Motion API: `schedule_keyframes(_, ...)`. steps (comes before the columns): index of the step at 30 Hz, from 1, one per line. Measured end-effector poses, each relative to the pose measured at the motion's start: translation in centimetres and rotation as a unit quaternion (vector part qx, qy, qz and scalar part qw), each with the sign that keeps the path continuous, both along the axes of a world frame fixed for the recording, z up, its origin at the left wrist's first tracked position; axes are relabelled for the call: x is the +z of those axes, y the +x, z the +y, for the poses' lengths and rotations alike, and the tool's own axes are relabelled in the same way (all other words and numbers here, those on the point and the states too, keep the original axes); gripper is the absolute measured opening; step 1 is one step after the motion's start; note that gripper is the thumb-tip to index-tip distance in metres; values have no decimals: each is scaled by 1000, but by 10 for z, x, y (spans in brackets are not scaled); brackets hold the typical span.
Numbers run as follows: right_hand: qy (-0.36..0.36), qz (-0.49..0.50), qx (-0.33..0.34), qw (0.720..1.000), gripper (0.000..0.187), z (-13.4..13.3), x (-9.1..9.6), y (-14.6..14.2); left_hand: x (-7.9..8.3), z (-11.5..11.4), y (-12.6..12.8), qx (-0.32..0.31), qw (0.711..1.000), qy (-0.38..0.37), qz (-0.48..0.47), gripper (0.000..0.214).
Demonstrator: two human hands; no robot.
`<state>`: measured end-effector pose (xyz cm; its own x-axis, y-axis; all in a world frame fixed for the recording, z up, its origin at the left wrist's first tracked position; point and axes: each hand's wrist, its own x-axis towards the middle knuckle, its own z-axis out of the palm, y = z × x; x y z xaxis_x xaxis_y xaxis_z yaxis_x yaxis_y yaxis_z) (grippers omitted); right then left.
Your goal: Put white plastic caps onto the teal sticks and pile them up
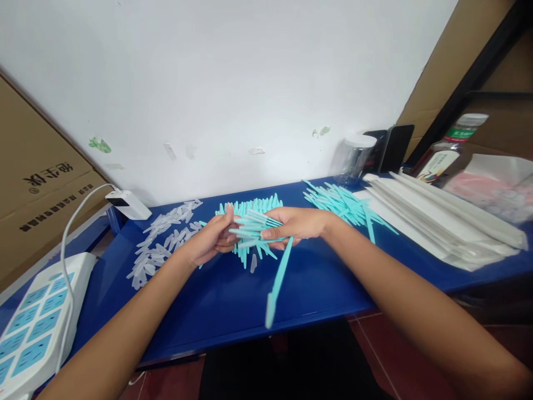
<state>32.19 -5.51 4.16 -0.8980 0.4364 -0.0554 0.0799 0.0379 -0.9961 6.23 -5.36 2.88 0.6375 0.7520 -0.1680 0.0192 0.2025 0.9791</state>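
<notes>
Clamped around a bundle of turquoise sticks (255,223), the right hand (298,223) held them between thumb and fingers, their ends fanned out toward the left hand (214,238). That hand met the far ends of the bundle with its thumb raised and its fingers curled; whether it had closed on any stick could not be told. From just below the right hand slanted one separate stick (280,278), with a pale piece at its lower end, and several ends in the bundle looked pale too, so that part seemed done for at least some of what was in hand. Directly behind and beneath the grip, a middle pile (268,204) of turquoise sticks spread over the blue table (325,289), partly hidden by the hands. Beyond the right wrist lay a second pile (339,201), loosely crossed; how many sticks in either pile bore a pale end was too small to tell. To the left of the grip were scattered many clear pieces (150,255), and one lone clear piece (254,263) lay just below the bundle. With so many pieces lying loose, the work appeared partway along, with plenty left.
</notes>
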Motion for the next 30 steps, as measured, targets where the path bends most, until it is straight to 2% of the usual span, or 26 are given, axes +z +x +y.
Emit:
schedule_keyframes(3,-3,31,-96,995,42,2,0,2,0,2,3,82,996,30,8,66)
schedule_keyframes(6,-7,78,-196,977,43,3,1,1,0,3,6,160,983,82,32,66)
schedule_keyframes(9,-14,138,-307,941,45,6,2,-1,0,-1,10,166,979,116,38,52)
schedule_keyframes(12,-18,181,-380,907,45,8,0,-6,-1,-10,14,133,972,185,55,38)
schedule_keyframes(15,-13,189,-405,895,47,7,-5,-15,-3,-17,19,114,965,230,44,37)
schedule_keyframes(23,27,110,-394,912,48,-12,-21,-53,-8,-14,22,170,952,254,-1,39)
schedule_keyframes(30,104,109,-402,903,43,-17,-20,-55,-15,-9,20,197,943,266,21,45)
